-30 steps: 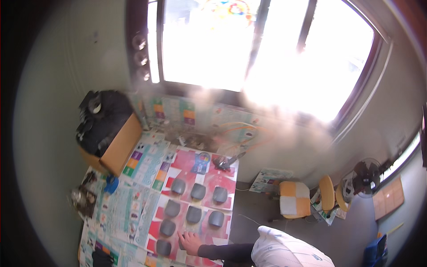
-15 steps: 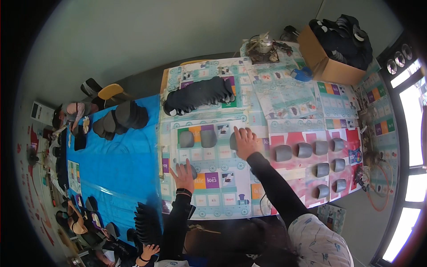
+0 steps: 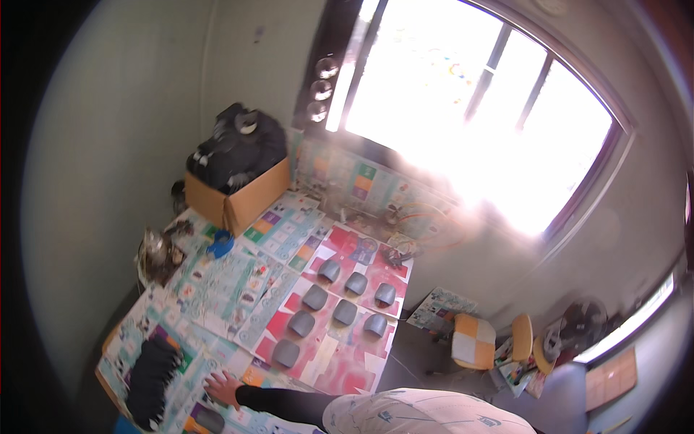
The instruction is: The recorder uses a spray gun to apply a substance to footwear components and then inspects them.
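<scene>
Grey, curved, rounded-square pads [image 3: 345,312] sit spaced apart on a red-and-white sheet [image 3: 358,378] near the frame's centre, with another grey pad [image 3: 210,420] at the lower edge. Just above that one, the person's right hand [image 3: 223,389] spreads its fingers apart over the paper-covered table [image 3: 210,293], touching or not, I can't tell; the left hand is out of view. Overlapping black pieces [image 3: 153,380] line the lower left.
</scene>
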Demonstrator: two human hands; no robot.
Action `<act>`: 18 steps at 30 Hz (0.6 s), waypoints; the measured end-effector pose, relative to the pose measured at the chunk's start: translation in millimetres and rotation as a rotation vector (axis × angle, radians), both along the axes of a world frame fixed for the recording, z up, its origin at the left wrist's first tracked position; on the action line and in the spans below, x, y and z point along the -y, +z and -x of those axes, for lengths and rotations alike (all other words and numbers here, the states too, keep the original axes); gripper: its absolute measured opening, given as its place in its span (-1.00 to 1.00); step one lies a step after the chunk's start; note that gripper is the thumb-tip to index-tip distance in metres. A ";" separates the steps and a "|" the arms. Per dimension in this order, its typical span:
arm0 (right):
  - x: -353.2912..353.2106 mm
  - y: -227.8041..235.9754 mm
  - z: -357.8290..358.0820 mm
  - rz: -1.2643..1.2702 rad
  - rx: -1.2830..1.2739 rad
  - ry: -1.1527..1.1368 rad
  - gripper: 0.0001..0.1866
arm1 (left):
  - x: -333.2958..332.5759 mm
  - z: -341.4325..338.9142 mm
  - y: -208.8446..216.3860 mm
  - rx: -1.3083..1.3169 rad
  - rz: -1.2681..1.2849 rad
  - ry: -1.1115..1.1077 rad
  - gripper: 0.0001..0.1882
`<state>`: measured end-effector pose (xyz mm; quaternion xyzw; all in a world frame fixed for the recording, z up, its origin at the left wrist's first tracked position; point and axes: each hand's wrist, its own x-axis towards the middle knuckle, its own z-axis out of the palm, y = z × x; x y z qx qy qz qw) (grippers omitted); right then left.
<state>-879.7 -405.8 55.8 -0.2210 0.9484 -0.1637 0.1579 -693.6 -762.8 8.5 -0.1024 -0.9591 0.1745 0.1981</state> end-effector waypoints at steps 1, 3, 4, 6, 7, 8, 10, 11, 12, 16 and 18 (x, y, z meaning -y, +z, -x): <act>-30.9 24.6 -1.4 -0.002 -0.039 -0.106 0.43 | -18.7 24.4 -14.5 -0.057 -0.042 -0.079 0.18; -109.0 44.6 -26.9 -0.087 -0.047 -0.295 0.35 | -88.4 9.9 -40.6 -0.175 0.433 0.278 -0.08; -114.2 62.7 -44.1 -0.132 -0.037 -0.314 0.20 | -94.4 -3.9 -38.7 -0.041 0.072 0.297 0.02; -175.4 42.2 -92.0 -0.074 -0.256 -0.586 -0.43 | -174.1 2.3 -20.8 0.225 -0.416 0.209 0.13; -176.7 57.3 -116.2 -0.036 -0.239 -0.542 -0.63 | -186.3 -4.9 -5.3 0.287 -0.474 0.258 0.14; -187.5 75.3 -139.8 0.010 -0.153 -0.468 -0.68 | -198.4 -9.1 8.3 0.325 -0.520 0.289 0.16; -237.3 126.0 -194.5 0.206 0.077 -0.402 -0.52 | -221.0 -10.6 28.2 0.386 -0.581 0.329 0.18; -271.4 145.2 -232.0 0.319 0.123 -0.444 -0.39 | -241.0 -9.6 36.4 0.423 -0.606 0.318 0.19; -311.0 147.0 -265.6 0.325 0.122 -0.461 -0.32 | -264.3 -4.9 44.5 0.460 -0.623 0.298 0.20; -432.1 181.4 -383.0 0.002 0.262 -0.862 -0.38 | -329.7 -9.0 55.6 0.557 -0.664 0.297 0.25; -477.9 182.0 -437.6 -0.043 0.235 -1.060 -0.49 | -367.6 -10.0 55.4 0.584 -0.677 0.264 0.27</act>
